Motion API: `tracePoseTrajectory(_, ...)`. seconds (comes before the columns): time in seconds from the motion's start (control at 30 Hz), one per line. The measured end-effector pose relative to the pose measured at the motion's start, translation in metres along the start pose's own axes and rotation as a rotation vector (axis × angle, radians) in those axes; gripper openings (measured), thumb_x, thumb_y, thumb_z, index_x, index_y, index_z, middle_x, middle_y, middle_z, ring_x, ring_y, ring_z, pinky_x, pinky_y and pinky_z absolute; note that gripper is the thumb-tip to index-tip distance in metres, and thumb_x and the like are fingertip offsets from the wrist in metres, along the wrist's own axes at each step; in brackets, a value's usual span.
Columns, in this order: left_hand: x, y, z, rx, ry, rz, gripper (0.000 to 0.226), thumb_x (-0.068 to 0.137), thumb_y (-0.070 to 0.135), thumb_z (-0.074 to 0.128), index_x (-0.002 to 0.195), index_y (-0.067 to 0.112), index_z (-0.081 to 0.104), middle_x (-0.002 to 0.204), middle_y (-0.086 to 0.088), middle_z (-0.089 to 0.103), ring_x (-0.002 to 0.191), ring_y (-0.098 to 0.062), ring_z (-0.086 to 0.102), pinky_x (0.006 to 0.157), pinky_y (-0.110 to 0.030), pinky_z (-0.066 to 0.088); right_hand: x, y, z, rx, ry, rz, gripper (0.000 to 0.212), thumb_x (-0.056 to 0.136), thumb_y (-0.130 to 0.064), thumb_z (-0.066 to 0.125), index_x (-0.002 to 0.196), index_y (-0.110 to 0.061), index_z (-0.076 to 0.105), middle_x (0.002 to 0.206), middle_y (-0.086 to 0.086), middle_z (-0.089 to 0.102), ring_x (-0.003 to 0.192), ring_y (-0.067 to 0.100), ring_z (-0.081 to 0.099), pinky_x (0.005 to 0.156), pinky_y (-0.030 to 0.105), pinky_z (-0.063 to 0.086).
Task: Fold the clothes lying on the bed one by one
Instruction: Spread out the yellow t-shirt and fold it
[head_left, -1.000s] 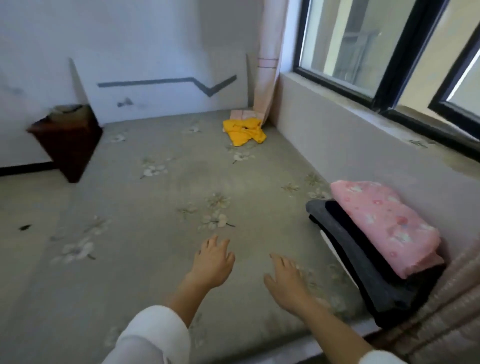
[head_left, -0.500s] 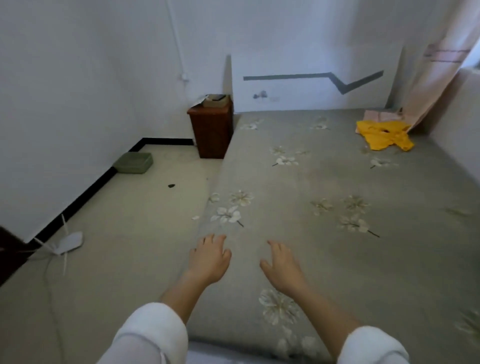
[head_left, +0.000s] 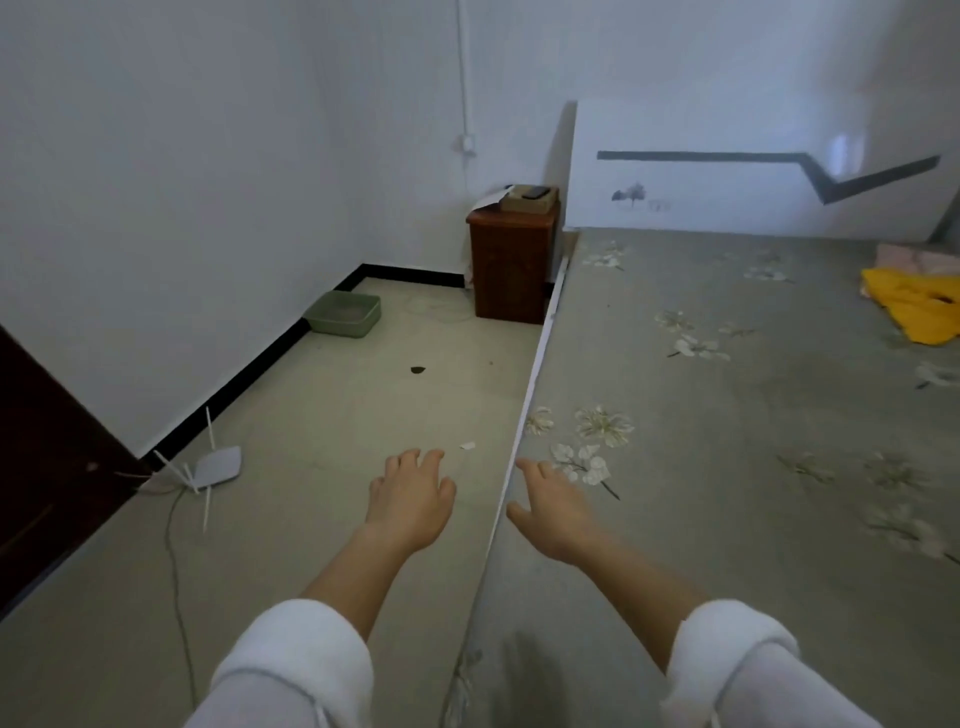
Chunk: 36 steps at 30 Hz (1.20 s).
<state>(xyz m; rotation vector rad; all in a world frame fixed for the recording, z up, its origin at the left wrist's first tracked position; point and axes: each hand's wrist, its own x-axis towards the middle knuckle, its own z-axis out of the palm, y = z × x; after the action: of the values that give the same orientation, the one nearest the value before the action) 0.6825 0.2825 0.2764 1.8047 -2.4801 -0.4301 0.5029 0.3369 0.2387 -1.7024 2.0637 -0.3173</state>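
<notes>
A crumpled yellow garment lies at the far right of the bed, which has a grey sheet with a flower print. A pale pink cloth lies just behind the yellow one. My left hand hovers over the floor beside the bed, fingers relaxed, holding nothing. My right hand hangs over the bed's left edge, fingers loose and empty. Both hands are far from the garments.
A dark wooden nightstand stands at the bed's head with a box on top. A green tray sits on the floor by the wall. A white router with a cable lies near a dark door.
The view has swung left: the folded pink and dark stack and the window have left the frame. My hands have shifted from over the bed to its left edge and the floor.
</notes>
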Motion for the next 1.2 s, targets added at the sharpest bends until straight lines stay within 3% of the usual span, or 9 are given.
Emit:
tracePoseTrajectory(0.37,0.193,-0.079,-0.034,0.068,-0.042,0.119,0.048,0.099,0.035,0.032,0.146,0.023,0.031,0.151,-0.006,0.03,0.139,-0.023,0.023,0.108,-0.04,0.027,0.193,-0.045,-0.011,-0.003,0.049,0.14,0.062,0.096,-0.04,0.044,0.148,-0.015,0.023,0.147,0.009,0.037,0.132,0.029,0.036,0.108,0.042,0.033)
tracePoseTrajectory(0.93,0.473,-0.055,-0.029,0.131,-0.241,0.517,0.046,0.099,0.031,0.033,0.144,0.02,0.034,0.148,-0.006,0.034,0.136,-0.024,0.028,0.108,-0.044,0.027,0.363,-0.03,-0.031,0.116,0.131,0.587,0.053,0.096,-0.034,0.045,0.142,-0.012,0.03,0.142,0.011,0.039,0.129,0.029,0.037,0.106,0.042,0.033)
tracePoseTrajectory(1.2,0.603,0.033,-0.036,0.065,-0.329,0.69,0.045,0.1,0.033,0.032,0.143,0.02,0.035,0.146,-0.007,0.037,0.133,-0.026,0.034,0.106,-0.043,0.032,0.428,0.03,-0.092,0.129,0.194,0.809,0.064,0.096,-0.04,0.045,0.15,-0.017,0.019,0.15,0.009,0.032,0.136,0.028,0.032,0.11,0.042,0.03)
